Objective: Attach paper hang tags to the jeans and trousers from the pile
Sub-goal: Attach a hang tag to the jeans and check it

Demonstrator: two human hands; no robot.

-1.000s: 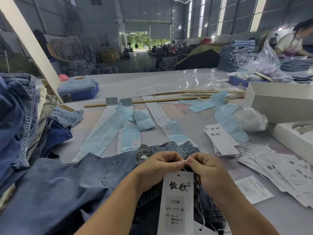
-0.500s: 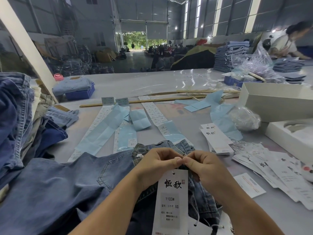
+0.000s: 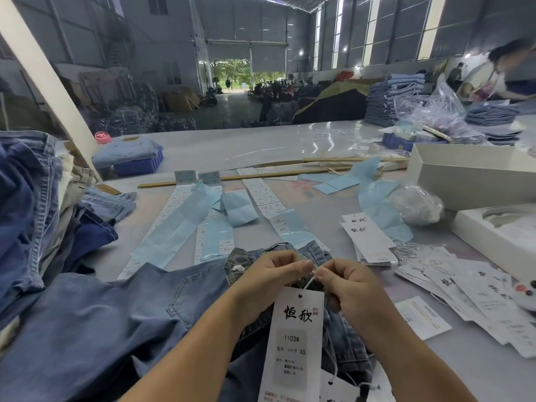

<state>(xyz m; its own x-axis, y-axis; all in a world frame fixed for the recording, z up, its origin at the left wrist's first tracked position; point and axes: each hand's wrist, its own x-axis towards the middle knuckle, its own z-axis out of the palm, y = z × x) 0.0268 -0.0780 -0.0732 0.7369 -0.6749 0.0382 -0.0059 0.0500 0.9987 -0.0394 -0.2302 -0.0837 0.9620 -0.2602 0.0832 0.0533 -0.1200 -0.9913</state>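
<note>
Since half a second ago: hands have drawn slightly apart; a short run of white string (image 3: 309, 282) now shows between the fingertips, where before the tips met. Hang tag (image 3: 293, 343) still hangs below, little shifted.

Left hand (image 3: 269, 281): fingers curled, thumb and forefinger pinching the string's end. Right hand (image 3: 346, 285): fingers curled, also pinching the string, tips just beside the left's. Tag's punched hole sits directly under the pinch; the string runs from it up to the fingers.

Jeans (image 3: 121, 329) lie at the table's (image 3: 261, 146) near edge, waistband under both hands. Pile of denim (image 3: 32, 204) at the left edge. Loose tags (image 3: 470, 288) spread toward the right edge, white box (image 3: 464, 181) beyond them.
</note>
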